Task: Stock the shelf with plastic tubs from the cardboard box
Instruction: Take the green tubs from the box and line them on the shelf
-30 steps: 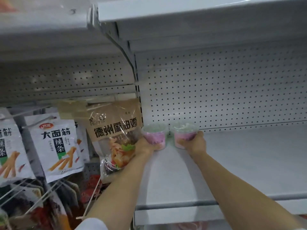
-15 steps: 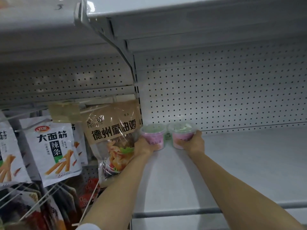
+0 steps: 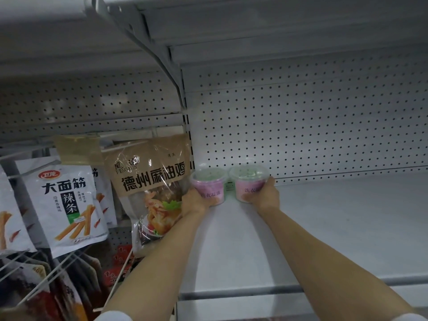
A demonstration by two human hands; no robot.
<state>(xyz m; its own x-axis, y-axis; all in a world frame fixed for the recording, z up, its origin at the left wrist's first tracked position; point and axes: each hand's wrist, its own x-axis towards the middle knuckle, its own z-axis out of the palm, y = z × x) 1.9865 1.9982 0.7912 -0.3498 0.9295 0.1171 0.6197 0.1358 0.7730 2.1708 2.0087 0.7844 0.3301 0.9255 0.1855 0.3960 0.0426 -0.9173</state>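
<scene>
Two plastic tubs, the left tub (image 3: 209, 189) and right tub (image 3: 249, 185), sit side by side at the back-left corner of the shelf (image 3: 335, 228), each hand, left hand (image 3: 194, 202) and right hand (image 3: 264, 198), curled round one, seemingly to start a neat row against the pegboard (image 3: 301, 126).

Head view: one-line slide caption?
Left hand and right hand each hold a pink tub at the shelf's back-left corner.
</scene>
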